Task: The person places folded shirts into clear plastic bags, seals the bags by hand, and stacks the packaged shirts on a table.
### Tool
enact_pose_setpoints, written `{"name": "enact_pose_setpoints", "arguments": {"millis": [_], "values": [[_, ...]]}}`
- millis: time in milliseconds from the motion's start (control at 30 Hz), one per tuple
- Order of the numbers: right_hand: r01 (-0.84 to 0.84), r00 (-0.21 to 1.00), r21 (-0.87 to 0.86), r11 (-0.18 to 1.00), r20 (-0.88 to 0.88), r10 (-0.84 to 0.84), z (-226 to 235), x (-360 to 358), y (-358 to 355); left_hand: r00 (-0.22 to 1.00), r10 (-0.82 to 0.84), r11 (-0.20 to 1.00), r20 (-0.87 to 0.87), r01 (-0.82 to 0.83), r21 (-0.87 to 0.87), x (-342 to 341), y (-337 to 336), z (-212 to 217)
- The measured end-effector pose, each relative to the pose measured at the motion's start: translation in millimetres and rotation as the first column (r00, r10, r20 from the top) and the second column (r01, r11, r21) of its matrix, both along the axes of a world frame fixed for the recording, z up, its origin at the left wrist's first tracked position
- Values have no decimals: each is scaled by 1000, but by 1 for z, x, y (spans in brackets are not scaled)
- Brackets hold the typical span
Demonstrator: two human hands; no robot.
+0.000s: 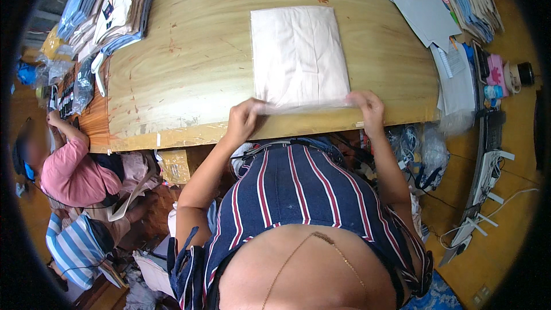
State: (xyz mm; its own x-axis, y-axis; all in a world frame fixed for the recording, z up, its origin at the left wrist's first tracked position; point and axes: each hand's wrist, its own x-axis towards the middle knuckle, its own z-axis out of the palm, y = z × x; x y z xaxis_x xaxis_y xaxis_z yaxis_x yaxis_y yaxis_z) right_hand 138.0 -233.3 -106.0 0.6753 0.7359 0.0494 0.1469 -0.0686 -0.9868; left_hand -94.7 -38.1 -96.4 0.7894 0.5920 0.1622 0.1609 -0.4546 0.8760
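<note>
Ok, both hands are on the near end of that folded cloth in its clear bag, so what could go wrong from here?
1. The left hand and right hand pinch only the thin clear bag at its mouth; the film may slip or tear.
2. The folded pale cloth lies at the wooden table edge; a pull toward the body could slide it off.

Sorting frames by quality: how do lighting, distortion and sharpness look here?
Head view: even, soft light, no harsh glare on the wooden table; fisheye bends the table edge, with a dark rim at the corners; the folded cloth and both hands look sharp.
</note>
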Motion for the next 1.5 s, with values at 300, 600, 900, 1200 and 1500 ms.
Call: {"name": "enact_pose_setpoints", "arguments": {"millis": [300,600,900,1200,1500], "values": [[473,810,-361,803,538,-235,-5,5,60,875,433,901,-215,-420,108,47,16,-13],[643,489,-399,654,871,50,6,-2,68,733,536,767,-418,-217,604,57,13,-6],[542,663,-521,659,747,46,3,-3,61,734,631,618,-252,-278,736,45,6,-15],[-114,910,-388,915,328,252,21,-4,11,917,259,950,-302,-185,252,6,-17,9],[118,653,-238,964,750,105,26,4,27,942,326,741,81,-308,597,22,10,26]]}}
